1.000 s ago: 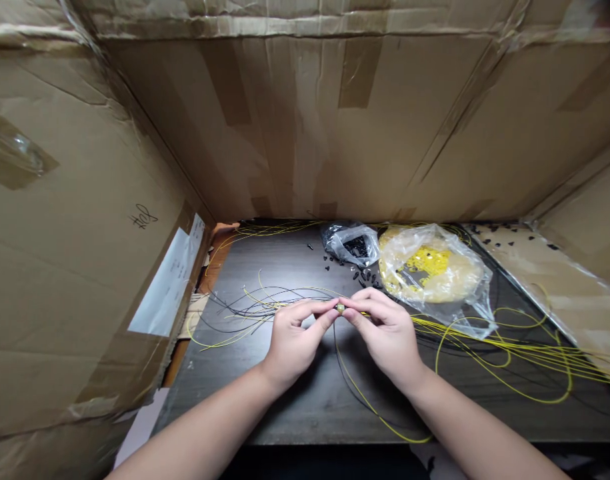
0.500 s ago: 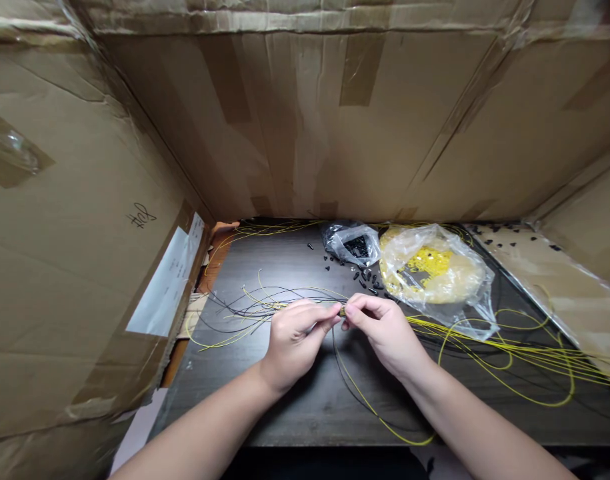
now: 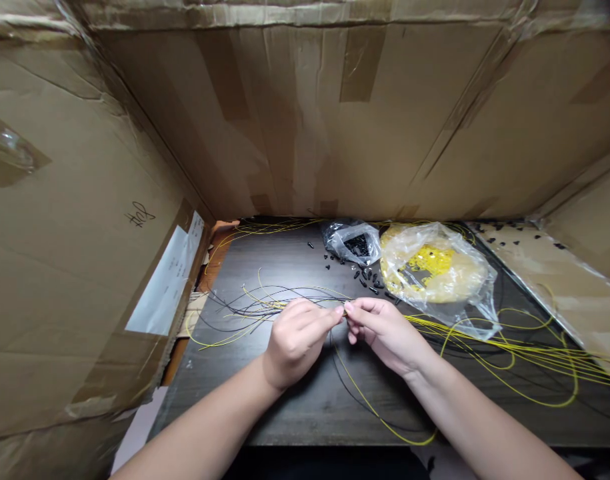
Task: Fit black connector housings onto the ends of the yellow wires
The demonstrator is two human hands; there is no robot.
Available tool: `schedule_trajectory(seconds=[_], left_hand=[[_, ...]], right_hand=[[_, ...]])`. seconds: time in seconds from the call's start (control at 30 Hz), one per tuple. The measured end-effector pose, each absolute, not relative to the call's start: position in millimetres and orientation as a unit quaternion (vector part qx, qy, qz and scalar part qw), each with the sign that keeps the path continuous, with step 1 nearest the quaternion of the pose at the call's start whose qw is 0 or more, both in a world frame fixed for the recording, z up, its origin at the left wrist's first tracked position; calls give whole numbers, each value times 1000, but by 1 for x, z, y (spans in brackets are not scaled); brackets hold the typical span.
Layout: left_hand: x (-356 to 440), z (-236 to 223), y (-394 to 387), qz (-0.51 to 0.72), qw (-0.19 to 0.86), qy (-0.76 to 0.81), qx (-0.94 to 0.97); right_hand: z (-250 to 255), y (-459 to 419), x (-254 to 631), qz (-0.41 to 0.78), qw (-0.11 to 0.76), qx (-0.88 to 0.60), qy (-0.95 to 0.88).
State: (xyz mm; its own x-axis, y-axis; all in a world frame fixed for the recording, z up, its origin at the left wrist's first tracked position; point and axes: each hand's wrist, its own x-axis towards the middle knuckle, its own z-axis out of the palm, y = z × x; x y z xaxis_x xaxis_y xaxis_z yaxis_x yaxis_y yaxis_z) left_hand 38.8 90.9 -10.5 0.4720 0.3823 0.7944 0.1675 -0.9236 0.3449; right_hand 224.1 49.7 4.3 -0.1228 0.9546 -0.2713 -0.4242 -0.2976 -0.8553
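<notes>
My left hand [image 3: 301, 337] and my right hand [image 3: 382, 330] meet over the dark tabletop, both closed in a pinch with fingertips touching. A thin yellow-and-black pair of cords [image 3: 362, 393] hangs in a loop below the fingers and curves toward my right forearm. What lies exactly between the fingertips is mostly hidden. Behind my left hand spread loose ends of black and yellow cords [image 3: 255, 308]. A bundle of yellow cords [image 3: 449, 328] runs out to the right from behind my right hand.
An open plastic bag of small black parts [image 3: 357, 245] and a larger bag of yellow pieces [image 3: 432, 263] lie on the dark table [image 3: 279, 250]. Loose black parts [image 3: 367, 277] are scattered before them. Cardboard walls [image 3: 305, 133] enclose the back and sides.
The fingertips have come closer together, covering the small yellow-and-dark piece that showed between them. My left fingers have rolled over; the right fingers have shifted slightly.
</notes>
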Motion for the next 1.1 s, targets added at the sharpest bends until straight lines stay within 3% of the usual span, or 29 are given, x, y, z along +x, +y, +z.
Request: schedule_trajectory(seconds=[0.13,0.23,0.47,0.63,1.1], left_hand=[[40,-10,90,476,99,168,858],[42,-6,87,473,144,182,850],[47,2,81,484,291,300,769],[51,4,80,494,361,351,709],[53,5,84,465,449,359,673]], right_hand=[[3,51,224,688,498,-429,-308],[2,48,222,626,511,-449,-382],[8,38,215,270,527,-512,-622],[8,33,213,121,551,-490,-665],[4,35,214,114,555,-503,-653]])
